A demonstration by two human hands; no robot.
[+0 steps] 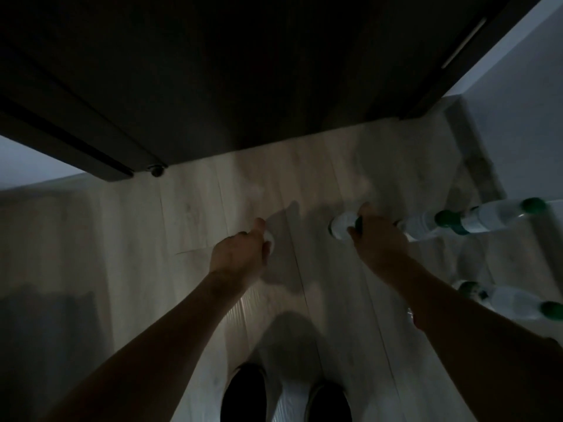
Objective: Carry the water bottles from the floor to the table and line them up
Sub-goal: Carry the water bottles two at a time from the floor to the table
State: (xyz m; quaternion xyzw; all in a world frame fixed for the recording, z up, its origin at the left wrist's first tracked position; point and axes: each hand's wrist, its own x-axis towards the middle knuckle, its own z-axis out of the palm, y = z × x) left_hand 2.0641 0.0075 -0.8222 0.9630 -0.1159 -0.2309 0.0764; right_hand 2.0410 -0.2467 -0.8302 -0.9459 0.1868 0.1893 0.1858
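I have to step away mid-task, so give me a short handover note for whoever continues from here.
Left hand: curled around something pale, likely a bottle, too dark to confirm.
Right hand: grips a green-capped bottle by its top.
More bottles stand on the floor to the right: a near pair and another closer to the feet.
No table in view, so nothing confirmed placed.
Left: carry all over and line them up.

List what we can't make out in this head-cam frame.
- Left hand: fist hides most of the pale thing it grips; identity unclear.
- Right hand covers the neck of its bottle.
- Floor bottles: right edge crops them; count unclear.
- Table: not in view.
- Labels: dim, blurred.
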